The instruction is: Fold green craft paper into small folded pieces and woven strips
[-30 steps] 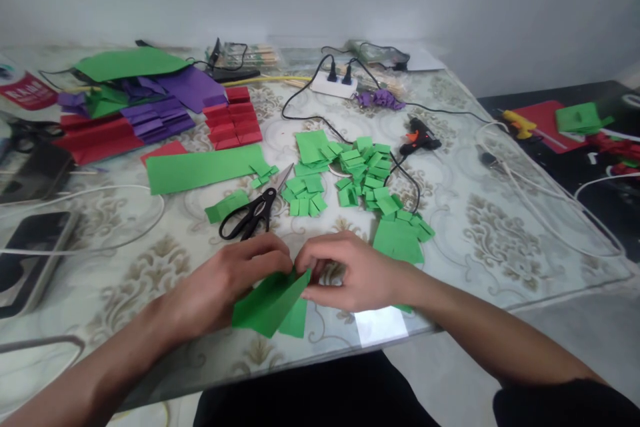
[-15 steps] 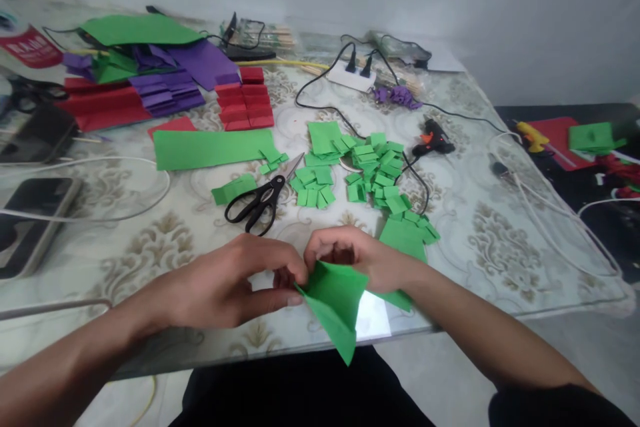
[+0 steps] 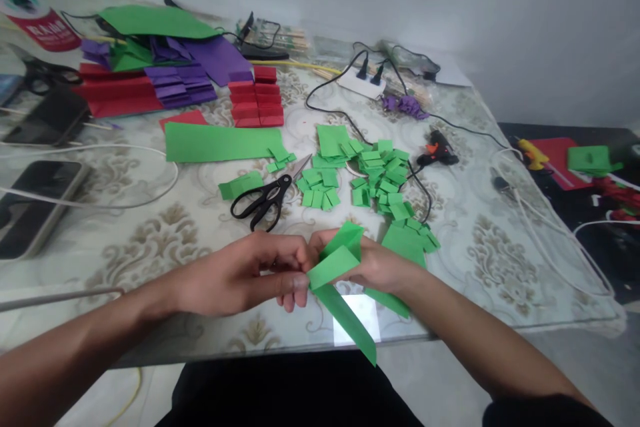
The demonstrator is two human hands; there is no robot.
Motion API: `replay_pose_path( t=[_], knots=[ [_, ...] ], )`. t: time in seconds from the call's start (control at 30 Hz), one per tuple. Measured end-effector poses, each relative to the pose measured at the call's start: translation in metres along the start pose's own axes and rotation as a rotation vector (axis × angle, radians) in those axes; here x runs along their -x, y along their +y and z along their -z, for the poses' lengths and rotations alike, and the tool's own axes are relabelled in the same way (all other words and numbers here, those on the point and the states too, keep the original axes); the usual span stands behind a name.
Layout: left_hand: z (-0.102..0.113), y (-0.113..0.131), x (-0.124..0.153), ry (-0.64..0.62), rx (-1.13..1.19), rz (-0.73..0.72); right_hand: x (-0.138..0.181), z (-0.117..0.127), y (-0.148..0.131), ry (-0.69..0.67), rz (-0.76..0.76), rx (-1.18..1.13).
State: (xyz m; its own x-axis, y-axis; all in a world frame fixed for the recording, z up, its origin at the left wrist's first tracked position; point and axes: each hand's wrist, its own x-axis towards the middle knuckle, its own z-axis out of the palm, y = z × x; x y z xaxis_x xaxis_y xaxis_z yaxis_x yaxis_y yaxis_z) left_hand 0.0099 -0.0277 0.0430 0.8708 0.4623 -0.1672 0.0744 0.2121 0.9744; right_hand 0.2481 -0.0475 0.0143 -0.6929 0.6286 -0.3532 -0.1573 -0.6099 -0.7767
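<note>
Both my hands meet at the near edge of the table around a folded green paper strip [image 3: 340,280]. My left hand [image 3: 245,277] pinches its left corner between thumb and fingers. My right hand [image 3: 375,267] grips it from behind, with folds of the strip standing up over the fingers and one end hanging down past the table edge. Black-handled scissors [image 3: 267,197] lie just beyond my hands. Several small green paper pieces [image 3: 373,173] are heaped behind them, and a larger green piece [image 3: 403,240] lies by my right wrist.
A long green sheet [image 3: 220,142], red folded paper [image 3: 257,103] and purple paper [image 3: 175,83] lie at the back left. A power strip [image 3: 363,83] with cables, a glue gun [image 3: 437,150], two phones [image 3: 33,203] on the left. A dark side table [image 3: 575,187] stands at right.
The green strip has been turned and refolded between my hands: it lay flat to the left, then hung down, and now folds stand up over my right hand. The view shifted left.
</note>
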Motion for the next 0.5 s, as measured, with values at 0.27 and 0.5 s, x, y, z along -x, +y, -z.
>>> replay_pose_path(
  t=[0.27,0.5],
  knots=[
    [0.0006,0.0003,0.0002,0.021,-0.126,-0.052,-0.0011,0.0004,-0.0008,0.031,0.006,-0.033],
    [0.0038,-0.0048,-0.0008,0.043,-0.306,-0.15,-0.0032,0.0035,0.002,-0.01,0.025,-0.033]
  ],
)
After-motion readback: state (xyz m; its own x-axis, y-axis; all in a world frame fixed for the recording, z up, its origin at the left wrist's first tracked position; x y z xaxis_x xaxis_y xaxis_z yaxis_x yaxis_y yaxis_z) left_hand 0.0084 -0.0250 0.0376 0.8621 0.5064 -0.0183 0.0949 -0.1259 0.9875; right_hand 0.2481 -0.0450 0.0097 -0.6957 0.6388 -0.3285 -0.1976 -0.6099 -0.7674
